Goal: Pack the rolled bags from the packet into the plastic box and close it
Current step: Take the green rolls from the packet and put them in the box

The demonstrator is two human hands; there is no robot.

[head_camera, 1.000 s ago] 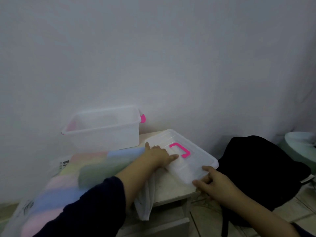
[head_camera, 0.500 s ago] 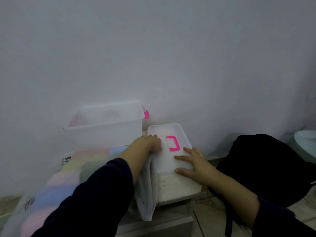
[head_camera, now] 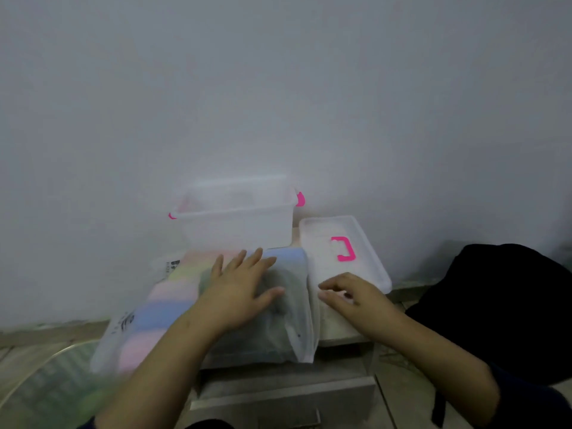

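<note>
A clear plastic box with pink side clips stands open against the wall. Its white lid, with a pink handle, lies flat to the right of the box. In front of the box lies a see-through packet full of pastel rolled bags in pink, yellow, blue and green. My left hand rests flat on top of the packet with fingers spread. My right hand hovers by the lid's near edge, just right of the packet, fingers loosely curled and holding nothing.
Everything sits on a small white cabinet with a drawer front below. A black bag lies on the floor to the right. A pale wall stands close behind. A greenish round object shows at the lower left.
The lid now lies set down to the right of the box. My left hand moved from the lid onto the packet. My right hand drew back to the lid's near edge.
</note>
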